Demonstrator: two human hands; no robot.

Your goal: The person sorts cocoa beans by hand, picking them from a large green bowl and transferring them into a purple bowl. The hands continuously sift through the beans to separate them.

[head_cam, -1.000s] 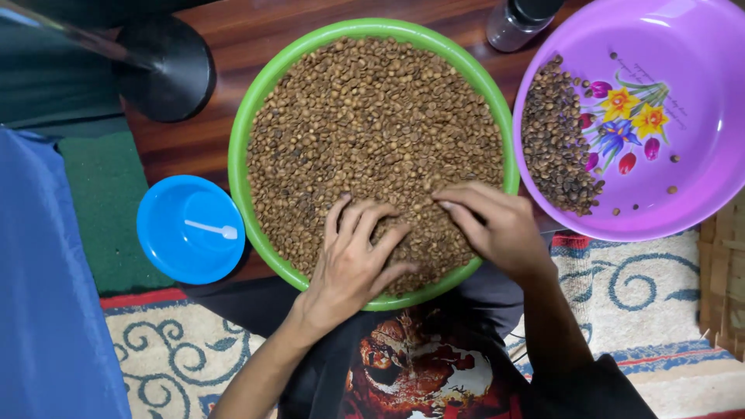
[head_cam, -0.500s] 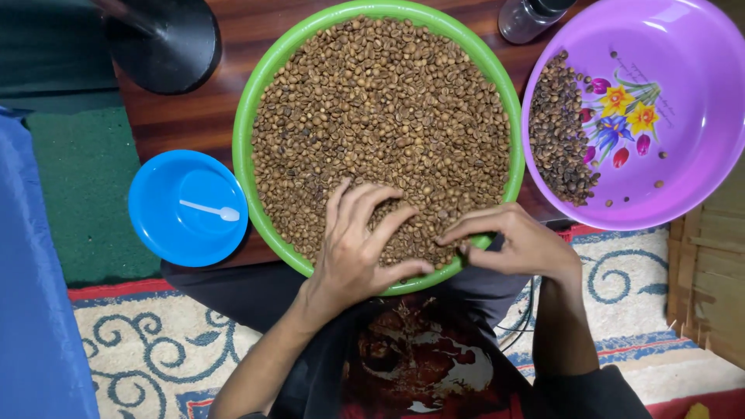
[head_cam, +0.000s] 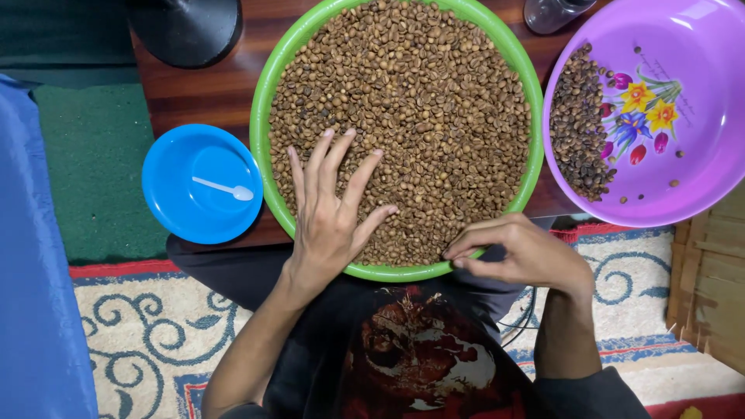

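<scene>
A wide green basin [head_cam: 260,116] full of light brown coffee beans [head_cam: 419,101] stands on a dark wooden table in front of me. My left hand [head_cam: 330,217] lies flat on the beans in the near part of the basin, fingers spread. At the basin's near rim my right hand [head_cam: 528,252] has its fingertips pinched together; I cannot see whether a bean is between them. To the right is a purple basin [head_cam: 698,93] with painted flowers and a heap of darker beans [head_cam: 578,124] along its left side.
A blue bowl [head_cam: 182,186] with a white plastic spoon [head_cam: 225,187] sits left of the green basin. A black round base [head_cam: 186,27] and a dark jar [head_cam: 551,12] stand at the table's far side. Patterned rug [head_cam: 140,326], blue cloth [head_cam: 31,271], wooden boards [head_cam: 714,295] lie around.
My left hand has slid forward over the beans and spread its fingers. My right hand has drawn back from the beans to the near rim, fingers pinched.
</scene>
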